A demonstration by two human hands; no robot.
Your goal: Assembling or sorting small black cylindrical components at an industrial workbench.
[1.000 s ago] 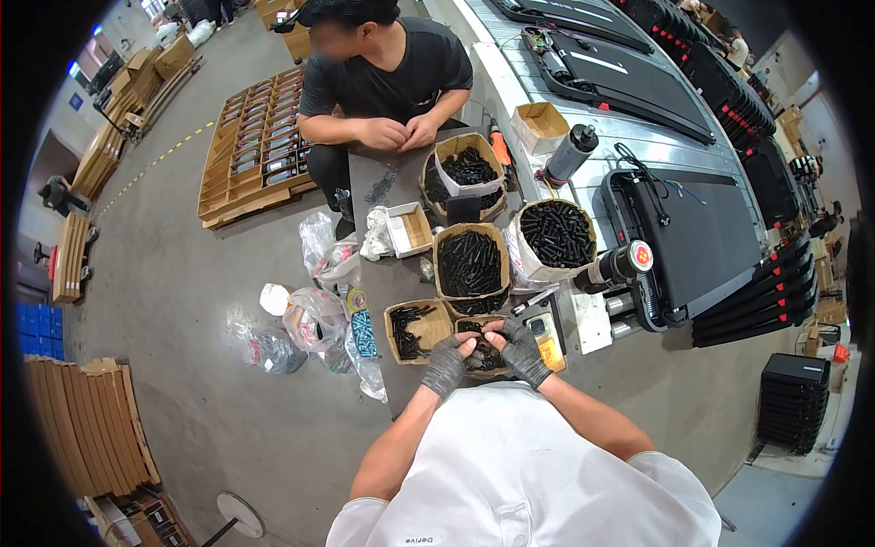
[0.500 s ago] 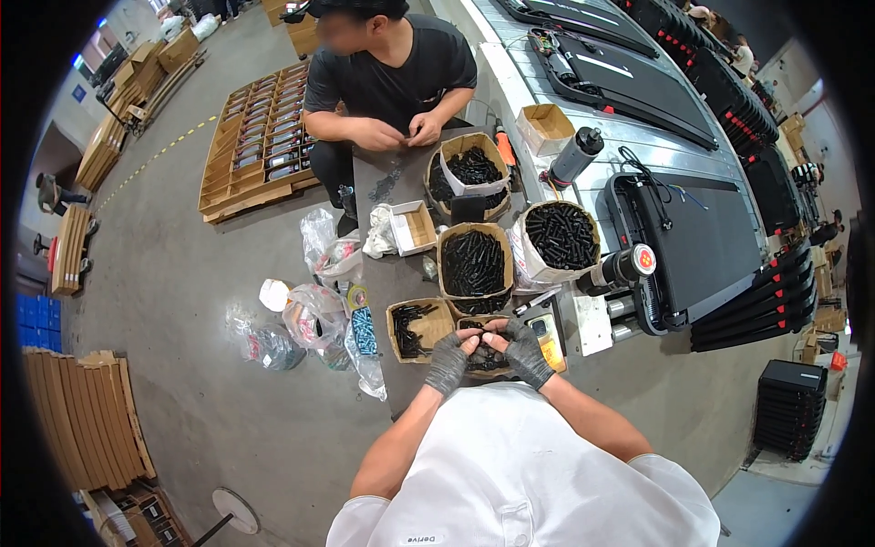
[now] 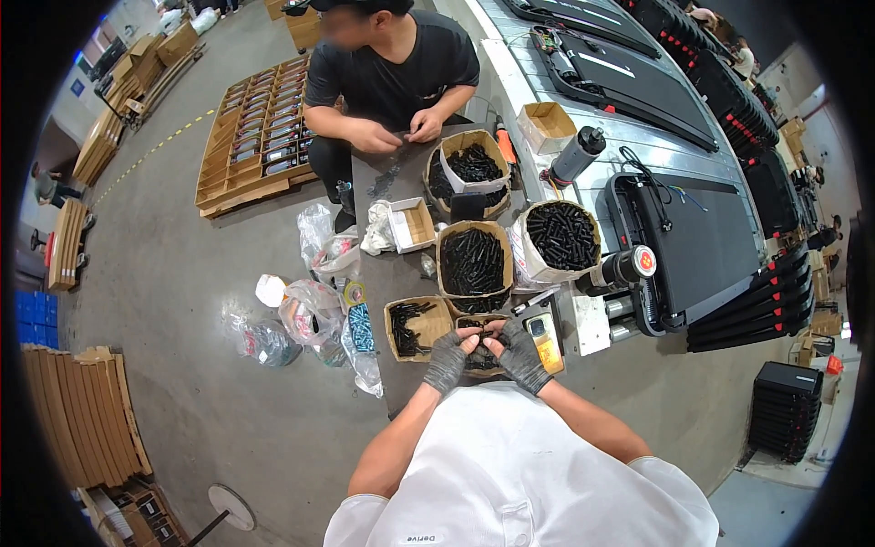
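Observation:
My left hand and my right hand, both in grey fingerless gloves, meet over a small carton of black parts at the near end of the table. Thumbs and fingertips of both are pinched close together. Whatever sits between them is too small to make out. Left of my left hand stands an open carton partly filled with black rod-like parts. Just beyond my hands is a fuller carton of black cylindrical parts. A phone in a yellow case lies beside my right hand.
Across the table a co-worker in black sits with both hands together. More bins of black parts stand along the right. A conveyor with black treadmill-like decks runs beyond. Plastic bags and blue screws are at left.
My hands stay together over the small carton with only slight finger movement. The view has shifted a little. The co-worker's hands have moved slightly apart.

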